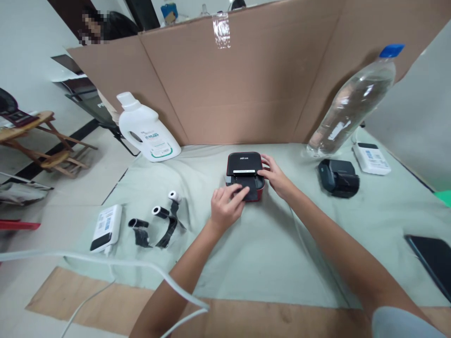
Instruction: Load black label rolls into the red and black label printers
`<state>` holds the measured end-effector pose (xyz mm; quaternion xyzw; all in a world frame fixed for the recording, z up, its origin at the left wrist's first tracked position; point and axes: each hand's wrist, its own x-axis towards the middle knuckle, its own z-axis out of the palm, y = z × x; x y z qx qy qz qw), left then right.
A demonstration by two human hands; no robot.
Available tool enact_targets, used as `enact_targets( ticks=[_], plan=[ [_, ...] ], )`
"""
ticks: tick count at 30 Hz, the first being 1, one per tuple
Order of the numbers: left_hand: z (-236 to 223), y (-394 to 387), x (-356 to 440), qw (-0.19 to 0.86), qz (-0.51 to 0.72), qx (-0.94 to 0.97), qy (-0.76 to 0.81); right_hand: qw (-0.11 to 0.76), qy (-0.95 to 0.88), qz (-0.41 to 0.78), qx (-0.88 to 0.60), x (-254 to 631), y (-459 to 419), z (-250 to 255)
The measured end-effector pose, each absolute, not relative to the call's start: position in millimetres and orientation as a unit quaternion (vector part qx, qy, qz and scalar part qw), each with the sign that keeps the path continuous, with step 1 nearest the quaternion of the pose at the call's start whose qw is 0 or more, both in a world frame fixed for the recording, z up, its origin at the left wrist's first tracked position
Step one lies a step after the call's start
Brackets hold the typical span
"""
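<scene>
A small black label printer with red sides sits on the pale green cloth, a light strip showing across its slot. My left hand is at its front, thumb and forefinger on the black front part and the other fingers curled. What lies under those fingertips is hidden. Along the printer's right side, my right hand holds it, thumb on the top edge and fingers behind. To the left lie three small rolls: a white-ended roll, a black roll and another black roll, with dark strips trailing off.
A white jug and a tall water bottle stand before a cardboard screen. White power banks lie left and right. A black device and a phone are rightward. A white cable crosses the front; a person is behind.
</scene>
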<state>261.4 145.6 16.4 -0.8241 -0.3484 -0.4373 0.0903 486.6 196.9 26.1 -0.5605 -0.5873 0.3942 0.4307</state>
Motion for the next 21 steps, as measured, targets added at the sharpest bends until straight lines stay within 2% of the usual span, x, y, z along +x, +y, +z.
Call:
enact_targets(
  ticks=[4,8,12,18,21],
  plan=[
    [15,154,259,0.009,-0.445,-0.790,-0.422,0.493,-0.496,0.477,-0.533,479,200,25],
    [11,160,254,-0.051,-0.400,-0.798,-0.449,0.486,-0.537,0.451,-0.521,476,200,26],
    [11,165,255,-0.072,-0.423,-0.789,-0.441,0.482,-0.557,0.428,-0.523,477,192,19],
    [16,173,266,-0.141,-0.471,-0.735,-0.467,0.502,-0.530,0.470,-0.496,485,155,-9],
    [17,175,267,-0.185,-0.467,-0.729,-0.465,0.500,-0.565,0.432,-0.494,487,147,-10]
  ],
)
